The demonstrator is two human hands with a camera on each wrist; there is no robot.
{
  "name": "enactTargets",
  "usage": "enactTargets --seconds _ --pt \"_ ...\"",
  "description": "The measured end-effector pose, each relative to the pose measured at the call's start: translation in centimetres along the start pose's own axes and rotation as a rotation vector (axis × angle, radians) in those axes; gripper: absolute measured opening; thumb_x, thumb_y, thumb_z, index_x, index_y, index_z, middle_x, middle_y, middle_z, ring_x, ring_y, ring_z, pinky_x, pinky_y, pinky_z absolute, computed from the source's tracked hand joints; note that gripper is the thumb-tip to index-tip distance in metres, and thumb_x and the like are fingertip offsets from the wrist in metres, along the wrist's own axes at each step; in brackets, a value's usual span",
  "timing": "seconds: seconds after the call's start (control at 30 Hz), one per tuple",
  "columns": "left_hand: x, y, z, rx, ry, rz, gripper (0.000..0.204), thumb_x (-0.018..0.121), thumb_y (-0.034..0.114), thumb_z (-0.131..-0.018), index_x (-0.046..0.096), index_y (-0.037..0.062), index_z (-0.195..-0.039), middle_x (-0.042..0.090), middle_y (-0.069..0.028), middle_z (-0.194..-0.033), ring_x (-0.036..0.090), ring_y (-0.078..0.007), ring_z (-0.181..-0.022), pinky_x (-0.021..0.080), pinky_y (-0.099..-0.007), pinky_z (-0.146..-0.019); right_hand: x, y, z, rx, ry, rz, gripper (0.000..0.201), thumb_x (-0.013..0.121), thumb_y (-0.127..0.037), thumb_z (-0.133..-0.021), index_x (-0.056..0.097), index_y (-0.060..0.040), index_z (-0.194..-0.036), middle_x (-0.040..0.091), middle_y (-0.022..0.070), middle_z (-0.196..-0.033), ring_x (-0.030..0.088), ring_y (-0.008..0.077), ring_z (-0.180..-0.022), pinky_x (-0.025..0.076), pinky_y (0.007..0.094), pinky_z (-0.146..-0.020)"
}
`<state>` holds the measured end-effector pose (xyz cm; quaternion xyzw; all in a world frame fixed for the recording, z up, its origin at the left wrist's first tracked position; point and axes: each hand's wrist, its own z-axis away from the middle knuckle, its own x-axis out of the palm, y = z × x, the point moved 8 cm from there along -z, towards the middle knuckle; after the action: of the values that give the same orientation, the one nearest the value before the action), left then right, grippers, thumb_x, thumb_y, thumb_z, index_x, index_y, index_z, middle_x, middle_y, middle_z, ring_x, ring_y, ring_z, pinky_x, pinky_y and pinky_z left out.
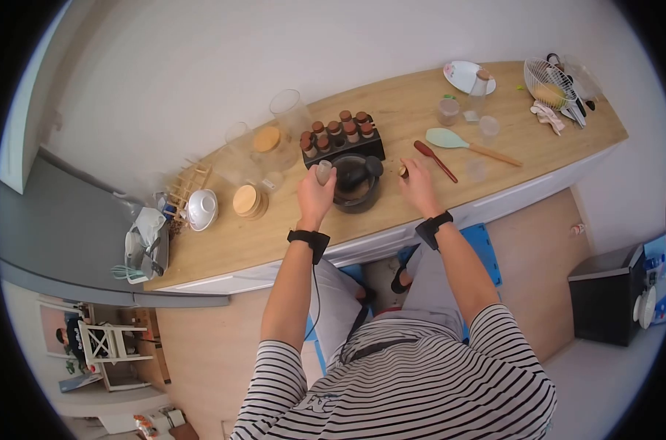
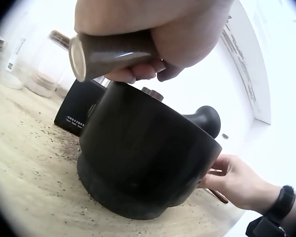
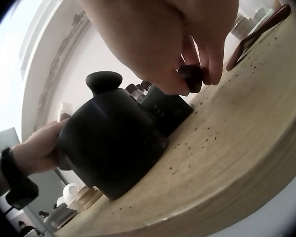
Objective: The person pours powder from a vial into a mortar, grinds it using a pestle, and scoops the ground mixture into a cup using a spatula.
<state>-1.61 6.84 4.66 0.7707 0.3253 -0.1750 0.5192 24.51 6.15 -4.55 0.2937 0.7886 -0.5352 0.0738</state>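
A black mortar [image 1: 356, 199] stands near the counter's front edge, its black pestle [image 1: 358, 173] leaning inside with the knob over the right rim. The left hand [image 1: 317, 196] grips a small spice jar [image 1: 323, 172] at the mortar's left rim; in the left wrist view the jar [image 2: 113, 54] lies tilted above the mortar [image 2: 143, 148]. To the mortar's right, the right hand [image 1: 419, 188] pinches a small dark cap [image 3: 191, 78] just above the wood. Behind the mortar is a black rack [image 1: 340, 150] of jars with reddish-brown caps.
Glass jars with wooden lids [image 1: 247, 199] and a white bowl [image 1: 201, 208] stand left. Right are a dark red spoon [image 1: 437, 161], a green spatula [image 1: 446, 138], small cups, a plate [image 1: 463, 74] and a wire basket [image 1: 549, 82]. Dark crumbs lie around the mortar.
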Motion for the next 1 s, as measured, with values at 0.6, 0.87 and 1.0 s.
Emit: enactTargets --seconds 0.6,0.87,1.0 --pt "-1.1 2.3 1.0 0.397 -0.254 -0.536 0.029 0.061 0.011 -0.084 0.053 0.0143 -0.112 0.059 -0.0117 -0.086 0.060 -0.0344 -0.087 0.044 -0.0468 -0.071 3.6 -9.4 -2.3 -0.079 -0.308 0.300 0.047 0.062 -0.039 -0.091 0.050 0.0028 -0.110 0.061 0.0280 -0.105 0.062 0.0438 -0.089 0.052 0.0498 -0.073" --pt "-1.1 3.4 1.6 0.497 -0.291 -0.886 0.034 0.063 0.017 -0.085 0.057 0.0227 -0.118 0.059 -0.0088 -0.088 0.060 -0.0293 -0.086 0.041 -0.0455 -0.071 2.9 -9.9 -4.7 0.129 -0.172 0.108 0.043 0.063 -0.036 -0.090 0.053 0.0044 -0.098 0.066 0.0274 -0.085 0.064 0.0448 -0.084 0.053 0.0496 -0.071" --pt "-0.6 3.7 1.9 0.594 -0.266 -1.019 0.037 0.061 0.014 -0.086 0.057 0.0248 -0.121 0.057 -0.0069 -0.085 0.058 -0.0267 -0.086 0.040 -0.0441 -0.073 3.8 -10.3 -4.3 0.094 -0.092 0.180 0.041 0.064 -0.036 -0.089 0.054 0.0035 -0.094 0.066 0.0270 -0.083 0.065 0.0441 -0.081 0.054 0.0488 -0.068"
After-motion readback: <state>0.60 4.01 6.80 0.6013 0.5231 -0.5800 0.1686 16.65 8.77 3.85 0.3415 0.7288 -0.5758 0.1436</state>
